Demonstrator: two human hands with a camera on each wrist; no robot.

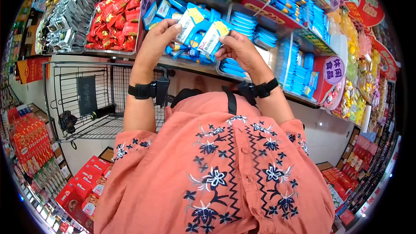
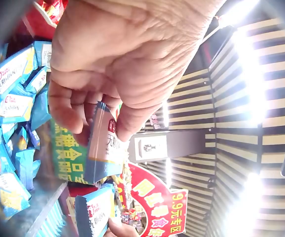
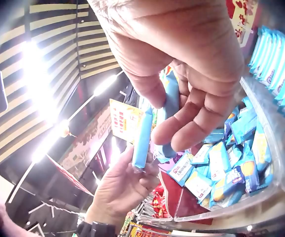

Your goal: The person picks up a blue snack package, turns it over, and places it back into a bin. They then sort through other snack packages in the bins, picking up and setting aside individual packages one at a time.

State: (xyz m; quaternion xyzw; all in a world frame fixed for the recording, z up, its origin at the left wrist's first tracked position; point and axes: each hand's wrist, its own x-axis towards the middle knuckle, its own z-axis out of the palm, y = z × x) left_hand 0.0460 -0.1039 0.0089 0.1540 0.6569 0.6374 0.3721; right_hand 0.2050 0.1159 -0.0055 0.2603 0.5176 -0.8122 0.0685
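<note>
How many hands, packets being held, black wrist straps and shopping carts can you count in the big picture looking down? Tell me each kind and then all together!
Left hand and right hand: 2
Held packets: 2, one in each hand
Black wrist straps: 2
Shopping cart: 1
Total: 7

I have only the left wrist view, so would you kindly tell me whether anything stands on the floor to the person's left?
Observer: Yes, in the head view a shopping cart stands there.
Operator: Thank you; I see only a little of the right hand on its blue packet, so how do its fingers lie?
Observer: The right wrist view shows them curled, holding the packet against the thumb.
</note>
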